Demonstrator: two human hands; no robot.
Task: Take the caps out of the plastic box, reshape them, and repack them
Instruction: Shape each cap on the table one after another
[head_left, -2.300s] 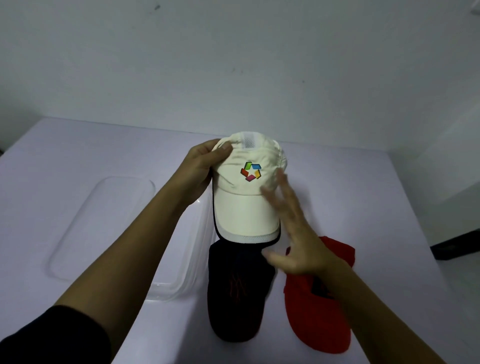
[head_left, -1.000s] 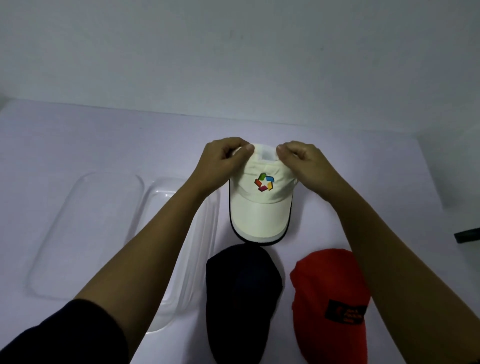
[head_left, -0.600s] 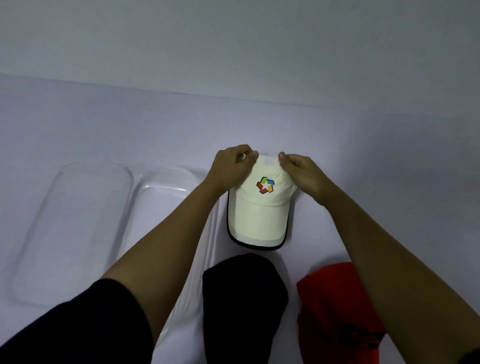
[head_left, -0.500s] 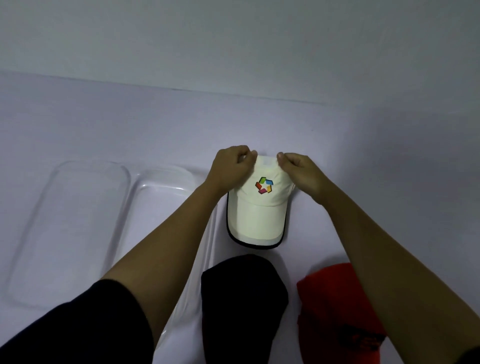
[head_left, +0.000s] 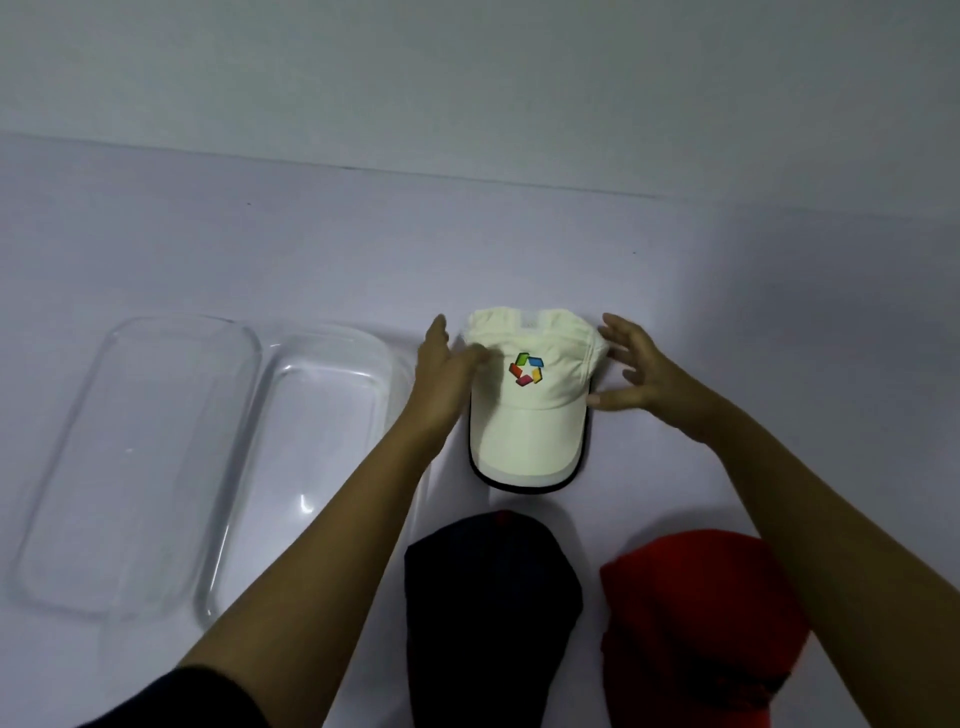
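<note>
A cream cap (head_left: 530, 415) with a colourful logo lies flat on the white table (head_left: 519, 249), brim toward me. My left hand (head_left: 441, 379) rests open against the cap's left side, fingers apart. My right hand (head_left: 639, 371) hovers open at its right side, thumb near the brim edge. Neither hand grips the cap. A dark navy cap (head_left: 488, 613) lies nearer me, and a red cap (head_left: 696, 629) sits to its right. The clear plastic box (head_left: 317, 457) stands left of my left arm with nothing in it.
The box's clear lid (head_left: 130, 467) lies flat at the far left, beside the box. A pale wall (head_left: 467, 78) rises behind the table's back edge.
Both hands were pinching the top of the cream cap's crown; they have let go and spread open at its sides. The cap now lies flat on the table.
</note>
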